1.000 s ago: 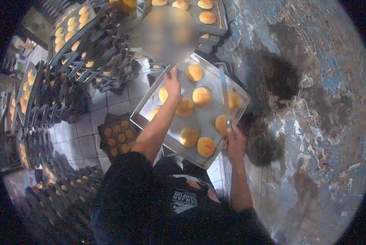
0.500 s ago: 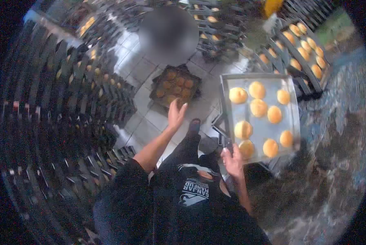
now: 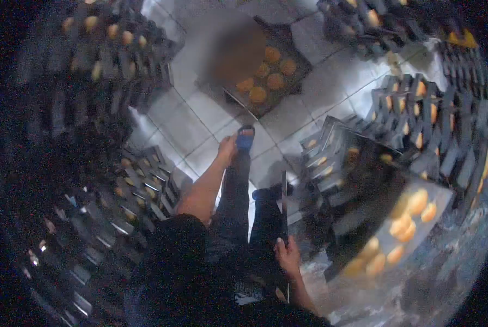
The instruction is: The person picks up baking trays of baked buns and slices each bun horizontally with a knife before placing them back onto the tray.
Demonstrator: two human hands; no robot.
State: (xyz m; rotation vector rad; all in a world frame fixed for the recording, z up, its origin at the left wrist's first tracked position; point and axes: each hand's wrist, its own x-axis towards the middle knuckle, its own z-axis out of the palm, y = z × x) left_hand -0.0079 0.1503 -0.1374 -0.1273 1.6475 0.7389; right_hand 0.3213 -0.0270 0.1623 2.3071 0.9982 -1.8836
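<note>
My left hand (image 3: pixel 228 148) hangs low beside my foot, just short of the tray of buns (image 3: pixel 295 90) on the tiled floor. Its fingers are too smeared to read. A blurred patch covers the left part of that tray. My right hand (image 3: pixel 288 255) is closed at my right side around a thin, dark flat thing (image 3: pixel 285 204), seen edge-on, perhaps a tray. Further right, a light tray (image 3: pixel 437 193) holds several golden buns (image 3: pixel 402 226), blurred, and lies tilted in view.
Racks stacked with trays of buns stand along the left (image 3: pixel 113 54), lower left (image 3: pixel 140 185) and right (image 3: pixel 413 114). Pale floor tiles (image 3: pixel 195 120) run between them. A mottled surface (image 3: pixel 462 245) fills the lower right.
The view has shifted, and the floor tray appears larger and higher. My left hand has moved away from its buns. The light tray of buns, earlier by my right hand, now appears further right.
</note>
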